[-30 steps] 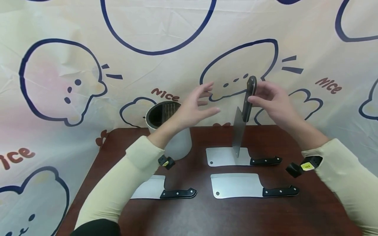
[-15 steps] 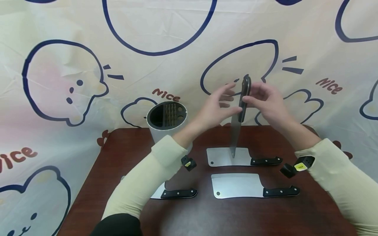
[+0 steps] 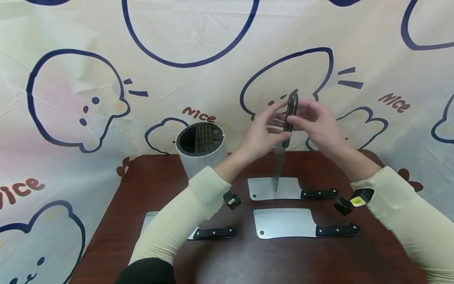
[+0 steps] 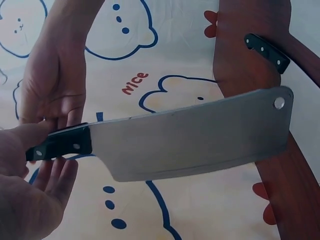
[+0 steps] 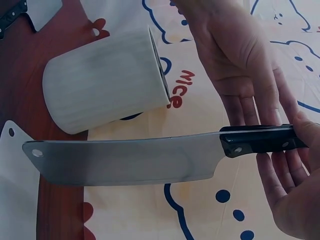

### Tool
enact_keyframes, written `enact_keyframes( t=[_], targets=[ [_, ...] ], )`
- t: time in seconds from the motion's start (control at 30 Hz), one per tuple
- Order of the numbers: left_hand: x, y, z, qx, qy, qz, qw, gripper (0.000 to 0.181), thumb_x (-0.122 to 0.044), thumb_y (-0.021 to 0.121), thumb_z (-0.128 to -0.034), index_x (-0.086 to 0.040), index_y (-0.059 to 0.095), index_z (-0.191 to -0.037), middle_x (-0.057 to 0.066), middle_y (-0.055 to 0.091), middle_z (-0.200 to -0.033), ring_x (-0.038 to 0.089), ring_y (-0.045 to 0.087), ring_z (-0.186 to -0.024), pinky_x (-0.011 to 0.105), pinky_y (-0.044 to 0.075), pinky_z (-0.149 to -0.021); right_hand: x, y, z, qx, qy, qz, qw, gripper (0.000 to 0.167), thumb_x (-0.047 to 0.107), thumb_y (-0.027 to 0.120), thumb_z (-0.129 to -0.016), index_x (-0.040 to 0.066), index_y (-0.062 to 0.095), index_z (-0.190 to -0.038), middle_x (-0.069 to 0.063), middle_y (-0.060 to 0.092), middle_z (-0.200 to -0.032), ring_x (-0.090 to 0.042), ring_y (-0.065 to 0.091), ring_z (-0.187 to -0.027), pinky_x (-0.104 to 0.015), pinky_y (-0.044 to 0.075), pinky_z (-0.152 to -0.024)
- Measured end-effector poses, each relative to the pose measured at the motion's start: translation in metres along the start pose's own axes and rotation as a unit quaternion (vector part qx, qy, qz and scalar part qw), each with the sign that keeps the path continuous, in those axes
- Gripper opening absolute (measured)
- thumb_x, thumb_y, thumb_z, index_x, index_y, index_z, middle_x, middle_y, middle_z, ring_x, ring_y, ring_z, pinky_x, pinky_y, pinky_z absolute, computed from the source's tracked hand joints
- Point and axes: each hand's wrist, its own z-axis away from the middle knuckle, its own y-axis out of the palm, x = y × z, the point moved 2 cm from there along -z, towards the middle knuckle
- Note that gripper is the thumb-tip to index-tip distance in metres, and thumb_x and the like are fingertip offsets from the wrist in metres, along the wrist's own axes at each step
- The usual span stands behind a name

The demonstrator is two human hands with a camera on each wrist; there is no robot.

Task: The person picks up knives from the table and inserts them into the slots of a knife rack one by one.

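A cleaver hangs tilted, blade down, with its black handle up between my hands. My right hand pinches the handle with thumb and fingers. My left hand has its thumb on the lower part of the handle and fingers reaching behind it; part of this grip is hidden. In the left wrist view the held blade shows its broad side and hole. Two more cleavers lie below, the nearer cleaver and the farther cleaver, handles to the right.
A white knife holder with a dark slotted top stands at the back left of the brown table. Another cleaver lies at front left, partly hidden by my left sleeve. A patterned cloth hangs behind the table.
My left hand has moved right from above the knife holder to the handle of the held cleaver. That cleaver and my right hand have shifted slightly left.
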Motion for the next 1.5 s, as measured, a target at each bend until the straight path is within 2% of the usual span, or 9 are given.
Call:
enact_keyframes(
  t=[0.4,0.77,0.93,1.03,1.17,1.3,1.5],
  targets=[
    [0.002,0.003,0.003,-0.025,0.027,0.008,0.9993,0.075,0.003,0.073,-0.0907,-0.014,0.04,-0.155,0.013,0.06,-0.123,0.02,0.065,-0.11,0.038,0.056,-0.097,0.002,0.002,-0.001,0.003,-0.005,-0.014,0.9999,0.04,0.018,0.071,-0.097,0.009,0.061,-0.135,-0.005,0.063,-0.109,-0.015,0.066,-0.104,-0.02,0.056,-0.089],
    [0.002,0.002,0.004,-0.043,0.027,0.014,0.9986,0.073,0.004,0.072,-0.0916,-0.013,0.04,-0.155,0.014,0.061,-0.12,0.02,0.064,-0.108,0.031,0.056,-0.095,0.005,0.001,-0.001,0.017,-0.01,0.001,0.9998,0.042,0.022,0.069,-0.099,0.009,0.059,-0.137,-0.005,0.064,-0.112,-0.014,0.065,-0.106,-0.02,0.056,-0.087],
    [0.003,0.0,0.004,-0.05,0.016,0.017,0.9985,0.07,0.003,0.072,-0.092,-0.013,0.042,-0.154,0.013,0.062,-0.119,0.02,0.065,-0.107,0.036,0.056,-0.097,0.001,-0.004,0.001,0.026,-0.019,0.003,0.9995,0.042,0.027,0.063,-0.102,0.009,0.058,-0.14,-0.007,0.063,-0.122,-0.016,0.065,-0.11,-0.021,0.058,-0.083],
    [0.003,-0.002,0.005,-0.054,0.008,0.014,0.9984,0.065,0.001,0.072,-0.0925,-0.01,0.045,-0.151,0.013,0.063,-0.12,0.019,0.064,-0.108,0.038,0.055,-0.098,-0.004,-0.01,0.005,0.02,-0.01,0.026,0.9994,0.044,0.034,0.059,-0.104,0.009,0.057,-0.14,-0.007,0.063,-0.125,-0.014,0.066,-0.108,-0.019,0.056,-0.086],
    [0.003,-0.007,0.006,-0.061,-0.005,0.004,0.9981,0.06,-0.001,0.072,-0.093,-0.008,0.049,-0.147,0.012,0.063,-0.123,0.018,0.064,-0.11,0.029,0.054,-0.098,-0.013,-0.018,0.01,0.014,0.008,0.058,0.9982,0.046,0.041,0.056,-0.104,0.01,0.057,-0.138,-0.005,0.065,-0.12,-0.011,0.068,-0.103,-0.017,0.054,-0.089],
    [0.003,-0.012,0.006,-0.06,-0.013,-0.004,0.9981,0.059,-0.002,0.073,-0.093,-0.008,0.049,-0.147,0.011,0.063,-0.125,0.018,0.063,-0.112,0.023,0.053,-0.095,-0.023,-0.028,0.014,0.015,0.023,0.058,0.998,0.043,0.039,0.055,-0.105,0.008,0.058,-0.134,-0.002,0.066,-0.116,-0.01,0.068,-0.102,-0.016,0.054,-0.087],
    [0.0,-0.018,0.004,-0.054,-0.008,0.006,0.9985,0.059,-0.001,0.072,-0.093,-0.007,0.05,-0.147,0.011,0.062,-0.124,0.019,0.063,-0.112,0.024,0.053,-0.096,-0.048,-0.046,0.027,0.031,0.068,0.08,0.994,0.044,0.042,0.053,-0.105,0.007,0.058,-0.131,0.004,0.066,-0.112,-0.007,0.07,-0.095,-0.013,0.053,-0.084]
  ],
)
